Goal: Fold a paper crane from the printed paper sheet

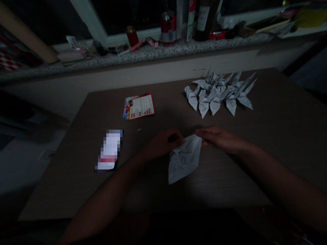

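A partly folded sheet of printed paper [186, 158] is held between both my hands, just above the table [224, 183]. My left hand [170, 141] pinches its upper left edge with thumb and curled fingers. At the upper right corner, the fingers of my right hand [216, 137] close on the same paper. One pointed end of the sheet hangs down toward me. Behind my right hand stands a cluster of folded paper cranes [217, 95], made of similar printed paper. The dim light hides the exact fingertip contacts.
Left of my hands lies a phone [109, 149] with a lit, blurred screen. Printed cards [141, 106] are stacked farther back. Along the wall, a granite windowsill [102, 61] carries a red can [168, 29], a dark bottle [203, 20] and assorted clutter.
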### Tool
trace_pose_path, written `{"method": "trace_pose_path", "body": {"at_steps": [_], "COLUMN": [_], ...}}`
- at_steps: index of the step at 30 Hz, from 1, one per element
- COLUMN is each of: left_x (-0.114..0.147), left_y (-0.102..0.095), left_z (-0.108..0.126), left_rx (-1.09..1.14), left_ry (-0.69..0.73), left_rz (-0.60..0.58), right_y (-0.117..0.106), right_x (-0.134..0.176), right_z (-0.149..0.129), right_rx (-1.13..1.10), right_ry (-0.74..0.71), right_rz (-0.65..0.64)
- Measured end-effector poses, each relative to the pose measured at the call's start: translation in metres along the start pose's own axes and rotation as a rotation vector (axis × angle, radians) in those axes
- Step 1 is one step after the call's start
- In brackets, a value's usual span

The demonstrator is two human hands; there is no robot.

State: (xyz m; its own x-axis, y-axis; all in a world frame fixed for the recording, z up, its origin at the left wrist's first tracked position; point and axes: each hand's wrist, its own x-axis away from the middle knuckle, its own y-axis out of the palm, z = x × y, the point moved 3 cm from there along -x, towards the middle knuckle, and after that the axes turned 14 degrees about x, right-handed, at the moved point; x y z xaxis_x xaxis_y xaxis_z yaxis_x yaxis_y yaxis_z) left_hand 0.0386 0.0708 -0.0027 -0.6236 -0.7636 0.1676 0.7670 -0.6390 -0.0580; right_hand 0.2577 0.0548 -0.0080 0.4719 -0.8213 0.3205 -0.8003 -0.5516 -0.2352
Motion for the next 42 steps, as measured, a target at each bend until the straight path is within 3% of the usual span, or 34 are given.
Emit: {"method": "trace_pose_path", "body": {"at_steps": [3, 8, 11, 26, 32, 42], "left_x": [-0.001, -0.001, -0.002, -0.002, -0.002, -0.002], "left_y": [-0.001, 0.001, 0.004, 0.008, 0.004, 0.006], "left_z": [-0.002, -0.003, -0.003, -0.002, -0.002, 0.001], "left_rx": [0.007, -0.036, -0.037, -0.044, -0.049, -0.062], "left_ry": [0.011, 0.031, 0.033, 0.067, 0.075, 0.091], "left_rz": [0.000, -0.026, -0.022, 0.028, 0.058, 0.043], "right_y": [0.001, 0.002, 0.005, 0.009, 0.004, 0.002], "right_x": [-0.003, -0.010, -0.010, -0.008, -0.008, -0.006], "right_z": [-0.001, -0.010, -0.012, -0.012, -0.008, -0.004], "right_rx": [0.034, 0.323, 0.387, 0.397, 0.397, 0.336], "right_ry": [-0.024, -0.207, -0.213, -0.280, -0.221, -0.144], "right_rz": [0.029, 0.116, 0.132, 0.188, 0.227, 0.181]}}
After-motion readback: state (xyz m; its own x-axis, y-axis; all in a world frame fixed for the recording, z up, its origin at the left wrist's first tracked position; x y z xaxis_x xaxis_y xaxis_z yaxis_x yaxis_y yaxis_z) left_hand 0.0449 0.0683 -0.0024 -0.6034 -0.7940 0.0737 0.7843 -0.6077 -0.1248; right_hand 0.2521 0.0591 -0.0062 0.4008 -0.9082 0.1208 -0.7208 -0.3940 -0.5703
